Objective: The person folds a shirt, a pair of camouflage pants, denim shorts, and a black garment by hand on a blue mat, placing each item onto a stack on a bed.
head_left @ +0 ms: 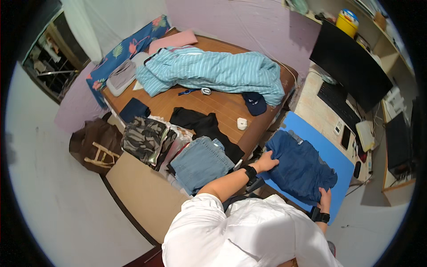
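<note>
A rumpled dark blue garment [296,164], with a greyish strip along its far edge, lies spread on a bright blue board [331,167]; its exact kind is not clear. My left hand [267,161] pinches the garment at its left edge. On the near right corner, my right hand [325,200] has its fingers closed on the same cloth. Both wrists wear black bands. Left of my left arm are folded light blue jeans [202,162], lying on a pile of clothes. Beyond them a black garment [207,129] is spread over the bed's edge.
A folded camouflage garment [147,139] and a brown bag [94,144] are at the left. On the bed mat [222,113] lie a striped blue quilt [218,71] and a navy cap [255,103]. At the right, a desk holds a monitor [351,64], keyboard [340,106] and phone [345,137].
</note>
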A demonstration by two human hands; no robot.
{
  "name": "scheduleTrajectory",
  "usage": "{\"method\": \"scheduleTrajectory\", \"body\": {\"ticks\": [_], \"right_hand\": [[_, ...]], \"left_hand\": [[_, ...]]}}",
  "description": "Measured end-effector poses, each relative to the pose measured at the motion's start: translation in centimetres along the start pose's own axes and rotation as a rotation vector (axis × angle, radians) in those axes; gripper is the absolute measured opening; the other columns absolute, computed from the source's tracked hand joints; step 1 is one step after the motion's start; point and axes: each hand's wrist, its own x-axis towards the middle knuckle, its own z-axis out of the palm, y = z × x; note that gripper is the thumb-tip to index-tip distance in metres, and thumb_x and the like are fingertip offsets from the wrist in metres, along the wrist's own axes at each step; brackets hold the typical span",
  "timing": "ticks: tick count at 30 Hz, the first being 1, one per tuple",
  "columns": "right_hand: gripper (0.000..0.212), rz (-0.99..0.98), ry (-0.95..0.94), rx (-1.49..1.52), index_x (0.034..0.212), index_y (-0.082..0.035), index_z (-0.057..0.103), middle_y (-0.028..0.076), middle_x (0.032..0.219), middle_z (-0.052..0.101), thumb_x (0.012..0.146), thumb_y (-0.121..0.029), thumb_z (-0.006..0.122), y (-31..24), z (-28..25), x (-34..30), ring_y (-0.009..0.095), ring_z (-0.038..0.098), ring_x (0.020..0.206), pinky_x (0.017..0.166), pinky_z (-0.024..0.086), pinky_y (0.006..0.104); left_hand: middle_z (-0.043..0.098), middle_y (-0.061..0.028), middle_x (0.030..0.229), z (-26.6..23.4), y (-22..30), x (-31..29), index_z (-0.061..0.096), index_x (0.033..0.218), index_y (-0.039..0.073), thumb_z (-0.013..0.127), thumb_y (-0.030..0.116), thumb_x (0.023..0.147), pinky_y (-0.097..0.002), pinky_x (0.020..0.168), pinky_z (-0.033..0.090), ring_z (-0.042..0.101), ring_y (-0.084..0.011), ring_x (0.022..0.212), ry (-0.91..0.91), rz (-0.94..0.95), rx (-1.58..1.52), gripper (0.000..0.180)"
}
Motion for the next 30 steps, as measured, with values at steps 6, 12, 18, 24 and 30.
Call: {"method": "scheduleTrajectory", "body": {"ticks": [6,12,18,24,30], "right_hand": [[0.046,-0.153,-0.186,0.264,0.125,0.002,0.040,0.013,0.112,0.053,0.080,-0.005,0.048,-6.9,6.5,-3.5,0.025,0.055,0.096,0.080,0.047,0.0365],[0.042,-0.344,-0.383,0.220,0.122,0.005,0.042,0.013,0.116,0.052,0.081,-0.003,0.046,-12.7,15.5,-9.1,0.023,0.054,0.100,0.087,0.043,0.0340],[0.043,-0.453,-0.472,0.191,0.122,0.007,0.042,0.015,0.119,0.050,0.080,-0.001,0.047,-13.4,19.3,-14.5,0.023,0.052,0.103,0.091,0.039,0.0332],[0.043,-0.553,-0.493,0.213,0.122,0.007,0.041,0.014,0.119,0.050,0.080,-0.001,0.047,-9.1,18.6,-22.2,0.022,0.051,0.104,0.092,0.038,0.0331],[0.044,-0.551,-0.274,0.319,0.123,0.006,0.042,0.013,0.117,0.052,0.081,-0.004,0.049,-1.4,15.0,-30.9,0.021,0.052,0.099,0.089,0.039,0.0322]], "left_hand": [[0.058,-0.0127,0.096,-5.2,4.4,-2.2,0.050,0.104,-0.006,0.056,0.009,0.075,-0.0321,0.079,0.044,0.053,-0.0192,0.089,0.042,0.220,-0.062,0.034],[0.056,-0.0098,0.092,-12.7,8.0,-6.8,0.048,0.103,-0.006,0.053,0.006,0.075,-0.0289,0.078,0.043,0.051,-0.0149,0.087,0.131,0.331,-0.044,0.031],[0.056,-0.0083,0.092,-17.4,9.3,-13.9,0.048,0.105,-0.005,0.051,0.008,0.076,-0.0270,0.074,0.044,0.051,-0.0141,0.083,0.279,0.334,0.038,0.031],[0.056,-0.0071,0.094,-16.5,7.6,-19.7,0.048,0.106,-0.004,0.049,0.006,0.076,-0.0275,0.075,0.044,0.051,-0.0129,0.084,0.228,0.380,0.010,0.031],[0.056,-0.0073,0.104,-11.5,6.4,-25.5,0.047,0.115,-0.002,0.049,0.002,0.076,-0.0283,0.086,0.041,0.050,-0.0145,0.096,-0.060,0.373,-0.034,0.039]]}}
